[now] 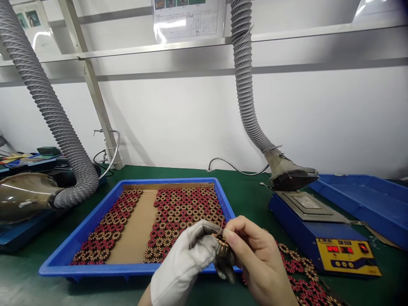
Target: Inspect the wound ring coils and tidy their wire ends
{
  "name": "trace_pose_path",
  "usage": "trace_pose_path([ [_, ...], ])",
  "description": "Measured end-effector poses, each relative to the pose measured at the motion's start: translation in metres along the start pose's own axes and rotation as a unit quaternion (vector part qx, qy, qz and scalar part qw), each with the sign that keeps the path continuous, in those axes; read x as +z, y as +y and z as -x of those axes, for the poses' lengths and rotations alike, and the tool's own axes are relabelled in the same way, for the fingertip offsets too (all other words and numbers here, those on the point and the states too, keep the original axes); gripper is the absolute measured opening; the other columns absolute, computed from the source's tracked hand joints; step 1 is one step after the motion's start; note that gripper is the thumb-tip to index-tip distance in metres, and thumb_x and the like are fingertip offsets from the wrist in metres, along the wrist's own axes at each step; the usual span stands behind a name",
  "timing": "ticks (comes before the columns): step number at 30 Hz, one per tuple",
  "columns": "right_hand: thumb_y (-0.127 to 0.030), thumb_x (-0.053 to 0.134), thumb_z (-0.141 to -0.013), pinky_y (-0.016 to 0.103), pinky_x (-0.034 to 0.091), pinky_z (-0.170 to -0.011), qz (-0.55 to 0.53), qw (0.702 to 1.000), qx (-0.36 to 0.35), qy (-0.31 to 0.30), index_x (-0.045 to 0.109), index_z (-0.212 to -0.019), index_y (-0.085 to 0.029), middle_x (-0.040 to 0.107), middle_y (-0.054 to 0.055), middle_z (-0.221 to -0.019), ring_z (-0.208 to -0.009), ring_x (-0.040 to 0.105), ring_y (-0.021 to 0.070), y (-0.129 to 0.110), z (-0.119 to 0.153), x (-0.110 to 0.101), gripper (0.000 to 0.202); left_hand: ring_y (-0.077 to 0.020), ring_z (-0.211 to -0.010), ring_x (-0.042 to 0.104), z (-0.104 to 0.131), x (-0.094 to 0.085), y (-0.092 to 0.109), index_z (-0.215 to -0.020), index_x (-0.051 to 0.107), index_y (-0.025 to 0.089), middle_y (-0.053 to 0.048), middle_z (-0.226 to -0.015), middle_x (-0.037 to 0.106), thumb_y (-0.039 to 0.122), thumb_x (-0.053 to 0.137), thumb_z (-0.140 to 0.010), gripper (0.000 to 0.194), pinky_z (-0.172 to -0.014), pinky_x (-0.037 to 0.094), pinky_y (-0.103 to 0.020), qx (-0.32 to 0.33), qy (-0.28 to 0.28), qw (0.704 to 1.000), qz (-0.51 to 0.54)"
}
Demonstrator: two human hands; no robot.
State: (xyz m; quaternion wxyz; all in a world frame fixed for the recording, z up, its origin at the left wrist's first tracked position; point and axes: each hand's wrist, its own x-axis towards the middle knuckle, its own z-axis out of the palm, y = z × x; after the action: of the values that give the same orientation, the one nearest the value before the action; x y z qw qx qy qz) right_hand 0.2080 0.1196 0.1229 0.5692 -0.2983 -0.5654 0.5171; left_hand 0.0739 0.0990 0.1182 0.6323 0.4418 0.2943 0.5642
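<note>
My left hand [188,259], in a white glove with darkened fingertips, is closed around a small copper-wound motor stator [222,245]. The stator is held up in front of the tray's near edge, partly covered by the glove. Bare and to its right, my right hand [259,257] has thumb and forefinger pinched together at the stator's upper edge. What lies between those fingertips is too small to make out. Behind both hands, a blue tray [95,269] lined with cardboard bears rows of red and copper-coloured stators [188,208].
More stators [306,276] lie on the green table at the right. A blue machine with a yellow display panel [347,257] and metal top plate stands beyond them, under an extraction hose hood [291,176]. Another blue tray [366,199] sits behind. A second hose [60,114] hangs at left.
</note>
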Motion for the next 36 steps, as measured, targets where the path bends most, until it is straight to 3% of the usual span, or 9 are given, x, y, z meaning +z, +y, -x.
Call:
trace_pose_path([
  [3, -0.04, 0.069, -0.086, 0.022, 0.031, -0.05, 0.002, 1.0, -0.026, -0.008, 0.066, -0.07, -0.019, 0.05, -0.003, -0.059, -0.053, 0.039, 0.0098, 0.005, -0.001, -0.003, 0.027, -0.0135, -0.07, 0.058, 0.001, 0.0, 0.002, -0.095, 0.067, 0.016, -0.004, -0.082, 0.062, 0.046, 0.073, -0.082, 0.034, -0.066, 0.049, -0.026, 0.008, 0.007, 1.0, -0.009],
  [8, -0.024, 0.065, -0.09, 0.021, 0.036, -0.05, 0.079, 0.983, -0.163, -0.018, 0.07, -0.075, -0.023, 0.056, -0.003, -0.061, -0.054, 0.048, 0.0107, 0.007, -0.002, -0.01, 0.015, -0.0121, -0.062, 0.057, 0.002, -0.004, 0.007, -0.104, 0.068, 0.014, -0.003, -0.071, 0.061, 0.051, 0.076, -0.076, 0.047, -0.064, 0.045, -0.024, -0.003, -0.069, 0.998, -0.008],
  [11, -0.019, 0.061, -0.09, 0.021, 0.036, -0.051, 0.153, 0.966, -0.208, -0.019, 0.065, -0.072, -0.022, 0.055, -0.003, -0.06, -0.054, 0.049, 0.0108, 0.002, -0.003, -0.013, 0.018, -0.011, -0.063, 0.056, 0.0, -0.006, 0.004, -0.099, 0.069, 0.015, -0.005, -0.079, 0.062, 0.05, 0.078, -0.075, 0.044, -0.062, 0.046, -0.022, 0.042, -0.045, 0.998, -0.007],
  [15, -0.015, 0.059, -0.087, 0.021, 0.037, -0.052, 0.26, 0.943, -0.174, -0.111, 0.058, -0.065, -0.019, 0.055, -0.003, -0.058, -0.053, 0.05, 0.0111, -0.005, -0.008, -0.022, 0.022, -0.0075, -0.057, 0.058, -0.001, -0.006, -0.002, -0.094, 0.061, 0.018, -0.01, -0.112, 0.063, 0.05, 0.075, -0.078, 0.039, -0.06, 0.048, -0.023, 0.102, -0.037, 0.994, 0.001],
  [20, -0.03, 0.058, -0.09, 0.023, 0.035, -0.05, 0.186, 0.974, -0.095, -0.089, 0.059, -0.065, -0.02, 0.051, -0.002, -0.058, -0.053, 0.046, 0.0117, -0.008, -0.003, -0.034, 0.027, -0.0098, -0.048, 0.055, 0.005, -0.003, 0.001, -0.091, 0.052, 0.018, -0.005, -0.077, 0.063, 0.059, 0.072, -0.076, 0.048, -0.045, 0.039, -0.02, 0.038, -0.032, 0.997, -0.058],
  [25, -0.038, 0.059, -0.091, 0.023, 0.036, -0.048, 0.192, 0.977, -0.018, -0.091, 0.071, -0.08, -0.024, 0.061, 0.0, -0.066, -0.053, 0.048, 0.0125, -0.013, 0.01, -0.028, 0.021, -0.0081, -0.055, 0.052, 0.004, 0.002, 0.001, -0.088, 0.052, 0.018, 0.003, -0.07, 0.057, 0.026, 0.084, -0.067, 0.039, -0.052, 0.043, -0.018, 0.002, 0.0, 0.996, -0.091],
  [31, -0.032, 0.065, -0.087, 0.022, 0.042, -0.061, 0.227, 0.966, -0.052, -0.108, 0.072, -0.081, -0.027, 0.067, -0.002, -0.072, -0.065, 0.058, 0.0145, -0.011, 0.003, -0.025, 0.01, -0.0083, -0.065, 0.054, -0.001, 0.01, -0.003, -0.081, 0.052, 0.017, 0.003, -0.073, 0.058, 0.005, 0.08, -0.056, 0.04, -0.059, 0.045, -0.016, 0.008, 0.012, 0.996, -0.083],
  [33, -0.031, 0.065, -0.088, 0.021, 0.041, -0.058, 0.205, 0.971, -0.055, -0.112, 0.069, -0.074, -0.024, 0.064, -0.002, -0.066, -0.061, 0.055, 0.0132, -0.009, 0.001, -0.024, 0.016, -0.0082, -0.061, 0.052, -0.003, 0.011, -0.002, -0.08, 0.051, 0.018, 0.003, -0.07, 0.057, 0.012, 0.083, -0.056, 0.04, -0.054, 0.043, -0.016, 0.004, 0.034, 0.998, -0.061],
  [36, -0.032, 0.063, -0.09, 0.021, 0.037, -0.052, 0.161, 0.982, -0.061, -0.078, 0.066, -0.069, -0.021, 0.059, -0.002, -0.062, -0.056, 0.05, 0.0116, -0.008, 0.002, -0.022, 0.024, -0.0123, -0.056, 0.054, -0.004, 0.011, 0.002, -0.08, 0.055, 0.018, 0.0, -0.066, 0.058, 0.044, 0.084, -0.063, 0.043, -0.05, 0.045, -0.022, 0.005, 0.038, 0.999, -0.038],
])
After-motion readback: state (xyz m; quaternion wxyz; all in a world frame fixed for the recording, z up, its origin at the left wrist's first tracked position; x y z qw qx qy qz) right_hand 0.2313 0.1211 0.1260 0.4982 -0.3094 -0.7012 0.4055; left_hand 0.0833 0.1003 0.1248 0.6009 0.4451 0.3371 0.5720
